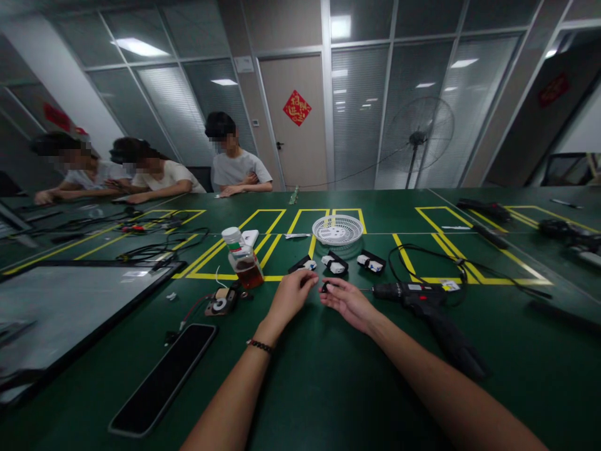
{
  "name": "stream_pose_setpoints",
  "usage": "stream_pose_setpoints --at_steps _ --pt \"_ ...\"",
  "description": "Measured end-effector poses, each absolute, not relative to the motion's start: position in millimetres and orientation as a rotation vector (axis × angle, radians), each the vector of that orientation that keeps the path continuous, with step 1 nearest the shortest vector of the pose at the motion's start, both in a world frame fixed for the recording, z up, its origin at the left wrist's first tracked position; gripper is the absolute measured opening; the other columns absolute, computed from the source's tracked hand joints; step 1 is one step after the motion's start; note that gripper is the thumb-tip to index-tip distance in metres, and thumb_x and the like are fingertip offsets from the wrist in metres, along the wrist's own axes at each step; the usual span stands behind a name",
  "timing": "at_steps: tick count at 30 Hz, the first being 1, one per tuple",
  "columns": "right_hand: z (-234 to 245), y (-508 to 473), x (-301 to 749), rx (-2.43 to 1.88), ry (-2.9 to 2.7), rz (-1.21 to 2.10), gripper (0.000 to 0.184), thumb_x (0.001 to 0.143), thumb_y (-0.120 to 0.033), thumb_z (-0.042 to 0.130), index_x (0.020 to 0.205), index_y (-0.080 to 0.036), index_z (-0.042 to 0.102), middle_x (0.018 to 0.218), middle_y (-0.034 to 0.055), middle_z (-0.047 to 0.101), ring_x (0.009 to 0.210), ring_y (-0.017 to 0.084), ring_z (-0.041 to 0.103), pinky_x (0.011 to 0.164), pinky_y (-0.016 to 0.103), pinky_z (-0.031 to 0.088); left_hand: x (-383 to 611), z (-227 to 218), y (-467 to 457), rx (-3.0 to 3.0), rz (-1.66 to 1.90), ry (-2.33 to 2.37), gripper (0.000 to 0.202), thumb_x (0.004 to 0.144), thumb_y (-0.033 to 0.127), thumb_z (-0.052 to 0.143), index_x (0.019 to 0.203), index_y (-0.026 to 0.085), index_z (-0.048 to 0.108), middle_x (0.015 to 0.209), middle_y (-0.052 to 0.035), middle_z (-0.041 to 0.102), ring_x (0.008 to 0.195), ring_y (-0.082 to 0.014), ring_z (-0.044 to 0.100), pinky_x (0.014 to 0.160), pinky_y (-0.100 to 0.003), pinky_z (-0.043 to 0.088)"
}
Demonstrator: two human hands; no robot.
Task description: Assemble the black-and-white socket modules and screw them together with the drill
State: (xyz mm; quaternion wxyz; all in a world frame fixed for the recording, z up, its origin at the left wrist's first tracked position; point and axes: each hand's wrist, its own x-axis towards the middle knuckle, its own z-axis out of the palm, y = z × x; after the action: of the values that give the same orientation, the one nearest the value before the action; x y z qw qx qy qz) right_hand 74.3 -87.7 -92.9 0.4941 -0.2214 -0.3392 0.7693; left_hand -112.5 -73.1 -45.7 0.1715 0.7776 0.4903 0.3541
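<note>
My right hand [348,303] pinches a small black piece [325,287] between thumb and fingers, palm partly turned up. Close beside it, my left hand [294,293] has its fingers curled with the tips pressed together; whatever they might hold is too small to make out. Just beyond both hands lie three small black-and-white parts: a left one [308,265], a middle one [335,265] and a right one [370,264]. A black power drill [425,297] rests on its side to the right, its thin bit pointing toward my right hand.
A white plastic basket [338,240] stands farther back. To the left are a bottle of brown liquid [248,272], a small device with wires [221,305], a phone [164,379] and a framed panel [89,307]. A black cable [399,263] loops behind the drill. Several people sit across the table.
</note>
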Motion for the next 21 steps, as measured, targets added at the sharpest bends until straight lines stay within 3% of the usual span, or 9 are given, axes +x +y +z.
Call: stream_pose_setpoints --at_steps 3,9,14,21 --pt "-94 -87 74 -0.530 -0.818 1.857 0.040 0.079 -0.024 0.077 0.115 -0.015 0.063 0.097 0.0091 0.074 0.087 0.018 0.071 0.088 0.034 0.053 -109 -43 -73 2.053 1.124 1.268 0.033 0.092 0.039 0.052 0.115 0.021 0.068 0.111 -0.0089 0.070 0.090 -0.0214 0.066 0.075 -0.031 0.052" --pt "-93 -89 73 -0.526 -0.810 1.853 0.037 0.078 -0.023 0.078 0.110 -0.013 0.064 0.094 0.0081 0.074 0.082 0.016 0.070 0.083 0.033 0.054 -103 -42 -75 1.885 1.155 1.138 0.033 0.090 0.041 0.055 0.108 0.019 0.071 0.107 -0.0086 0.071 0.086 -0.0212 0.067 0.067 -0.029 0.055" --pt "-93 -89 73 -0.535 -0.824 1.866 0.035 0.077 -0.026 0.079 0.106 -0.010 0.067 0.094 0.0105 0.074 0.079 0.015 0.069 0.081 0.031 0.054 -97 -43 -78 1.894 1.177 1.139 0.032 0.090 0.041 0.055 0.105 0.018 0.071 0.104 -0.0080 0.071 0.084 -0.0194 0.066 0.071 -0.030 0.054" --pt "-91 -89 73 -0.547 -0.838 1.868 0.033 0.078 -0.027 0.078 0.104 -0.010 0.069 0.093 0.0099 0.073 0.080 0.016 0.068 0.081 0.030 0.053 -94 -45 -77 2.027 1.175 1.188 0.025 0.089 0.037 0.058 0.095 0.019 0.074 0.099 -0.0076 0.070 0.096 -0.0205 0.063 0.088 -0.032 0.049"
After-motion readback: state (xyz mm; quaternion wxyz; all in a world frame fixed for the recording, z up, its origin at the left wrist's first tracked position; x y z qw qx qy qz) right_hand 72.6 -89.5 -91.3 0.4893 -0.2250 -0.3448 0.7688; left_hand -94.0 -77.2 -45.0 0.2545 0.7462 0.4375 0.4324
